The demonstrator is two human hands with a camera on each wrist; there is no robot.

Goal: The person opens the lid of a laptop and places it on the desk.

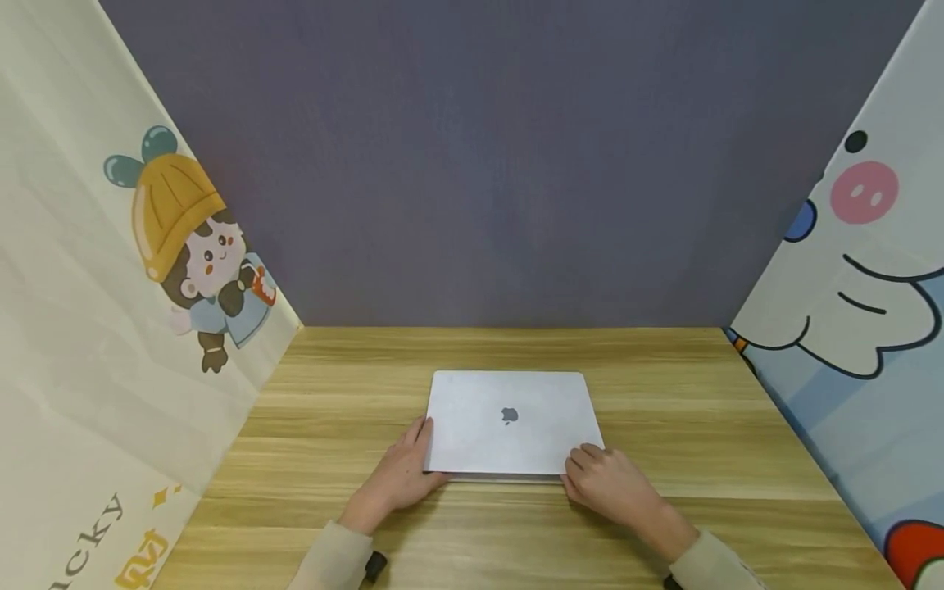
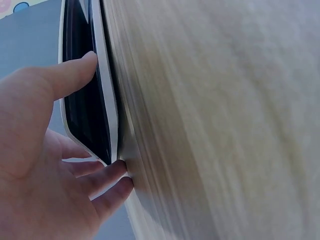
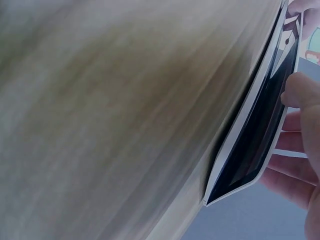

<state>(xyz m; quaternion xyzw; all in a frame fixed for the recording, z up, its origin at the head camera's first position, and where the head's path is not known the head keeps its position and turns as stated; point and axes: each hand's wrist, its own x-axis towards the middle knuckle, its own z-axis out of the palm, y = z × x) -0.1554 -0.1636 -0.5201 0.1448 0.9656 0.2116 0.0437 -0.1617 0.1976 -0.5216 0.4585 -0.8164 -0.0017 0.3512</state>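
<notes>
Approx ctr of wood-grain table (image 1: 295, 459): silver MacBook (image 1: 509, 438), base (image 2: 109, 95) down nr the wood, lid (image 1: 472, 393) ajar w/ narrow gap along front. At L front corner: L hand (image 1: 401, 477), part-closed, loosely holding lid edge btwn L thumb (image 2: 75, 77) in gap & fingers outside, w/ lowest fingertips nr base corner. At R front corner: R hand (image 1: 608, 483), more curled, pinching lid w/ R thumb (image 3: 302, 90) on inner side & fingers on outer. How firm? Can't tell.

To work lid well, judging from this: move both corners at same rate, keep level, don't twist. Press on rim, not dark screen (image 3: 272, 120); else prob smudges. Follow hinge arc, no dragging. Watch L fingertips: could shove or tip whole MacBook if hooked under base. If lowering, get thumbs out of gap first; if raising, steady base.

Edges/room: open wood to L & R, wide both ways; also a strip behind, btwn MacBook & grey-purple panel (image 1: 516, 180), so prob OK for lid swing. More in front, btwn forearms. Stay off L cartoon cloth (image 1: 74, 246) & R pig-print cloth (image 1: 907, 246), both well apart from MacBook.
</notes>
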